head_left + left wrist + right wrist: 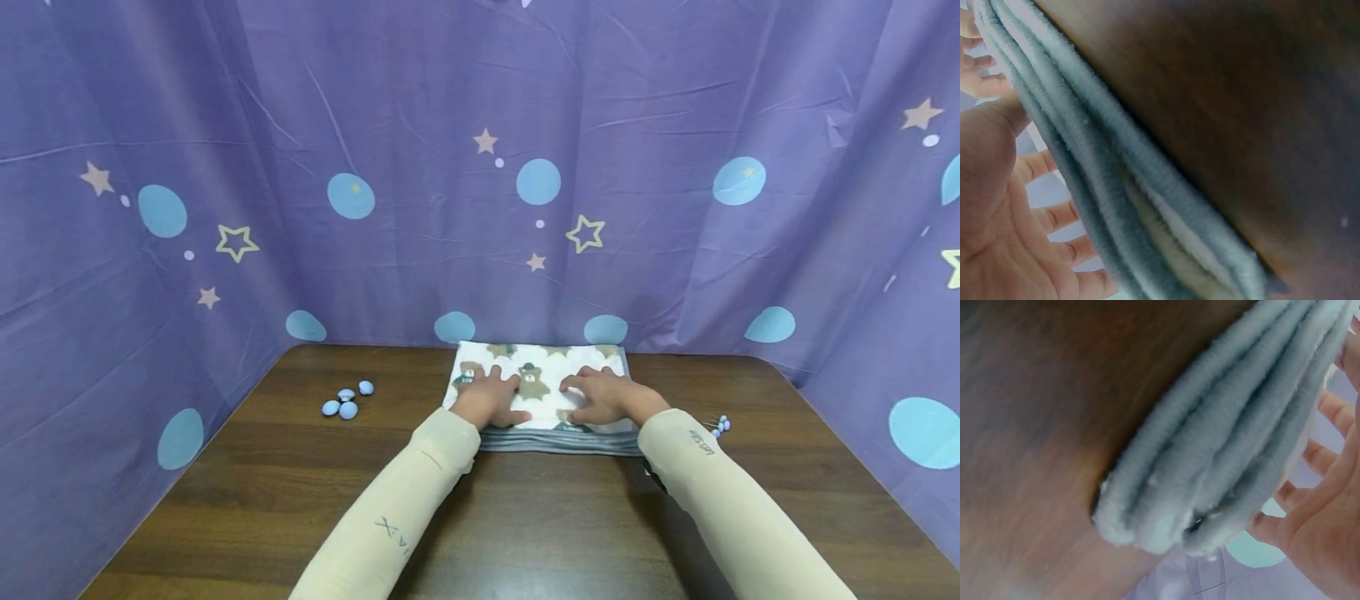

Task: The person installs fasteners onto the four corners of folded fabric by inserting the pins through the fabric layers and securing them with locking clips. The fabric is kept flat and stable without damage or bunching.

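Left: four light-blue round-topped pieces (348, 410), well apart from my left hand (491, 398), its fingers spread on the folded bear-print blanket (532, 383). Centre: said blanket at the table's (555, 517) far edge, grey-bound layers facing me. Right: my right hand (606, 397), fingers spread on it; blue-headed pins (723, 425) just beyond my sleeve (735, 508). Surface: brown wood grain. Room: purple star-print curtain (427, 125).

Table (555, 533): brown, wood-grained. Left part: four small pale-blue round pieces (348, 411), close together. Right part: cluster of small blue-headed pins (722, 425). Curtain (420, 108) behind and at both sides: purple, printed with stars, light-blue spots.
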`<state>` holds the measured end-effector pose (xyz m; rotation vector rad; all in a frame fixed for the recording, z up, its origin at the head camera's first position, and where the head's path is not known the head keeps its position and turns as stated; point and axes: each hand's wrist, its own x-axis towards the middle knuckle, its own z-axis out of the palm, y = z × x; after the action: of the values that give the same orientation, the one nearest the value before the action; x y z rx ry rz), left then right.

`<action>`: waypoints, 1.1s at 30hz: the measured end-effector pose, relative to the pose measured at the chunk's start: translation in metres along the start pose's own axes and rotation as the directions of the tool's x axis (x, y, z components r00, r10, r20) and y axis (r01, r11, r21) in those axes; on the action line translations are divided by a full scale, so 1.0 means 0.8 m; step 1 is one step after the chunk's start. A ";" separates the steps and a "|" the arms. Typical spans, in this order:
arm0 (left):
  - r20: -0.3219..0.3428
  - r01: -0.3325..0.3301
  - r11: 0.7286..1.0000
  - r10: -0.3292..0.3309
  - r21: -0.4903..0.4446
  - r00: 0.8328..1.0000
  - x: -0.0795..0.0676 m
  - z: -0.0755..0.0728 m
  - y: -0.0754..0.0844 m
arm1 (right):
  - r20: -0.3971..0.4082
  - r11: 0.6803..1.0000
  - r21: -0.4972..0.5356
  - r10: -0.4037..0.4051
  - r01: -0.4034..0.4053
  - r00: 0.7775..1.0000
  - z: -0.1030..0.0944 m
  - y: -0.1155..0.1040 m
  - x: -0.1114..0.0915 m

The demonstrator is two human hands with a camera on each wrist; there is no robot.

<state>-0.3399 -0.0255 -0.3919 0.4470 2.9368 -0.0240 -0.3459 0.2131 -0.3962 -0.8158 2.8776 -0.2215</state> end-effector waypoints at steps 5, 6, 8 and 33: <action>0.008 -0.009 1.000 0.009 0.009 1.000 0.000 0.002 0.008 | 0.014 1.000 -0.004 -0.012 0.012 1.000 -0.001 0.002 -0.007; 0.009 -0.010 1.000 0.010 0.010 1.000 0.000 0.002 0.009 | 0.016 1.000 -0.006 -0.017 0.018 1.000 -0.001 0.003 -0.008; 0.012 -0.011 1.000 0.011 0.011 1.000 0.000 0.003 0.011 | 0.020 1.000 -0.009 -0.030 0.030 0.999 -0.002 0.005 -0.010; 0.009 -0.055 0.998 0.055 0.030 0.998 -0.027 0.001 0.023 | -0.016 0.994 -0.012 -0.109 0.108 0.994 -0.003 0.006 -0.034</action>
<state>-0.3141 -0.0139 -0.3887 0.5305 2.9188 -0.0636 -0.3258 0.2322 -0.3918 -0.9782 2.8552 -0.2262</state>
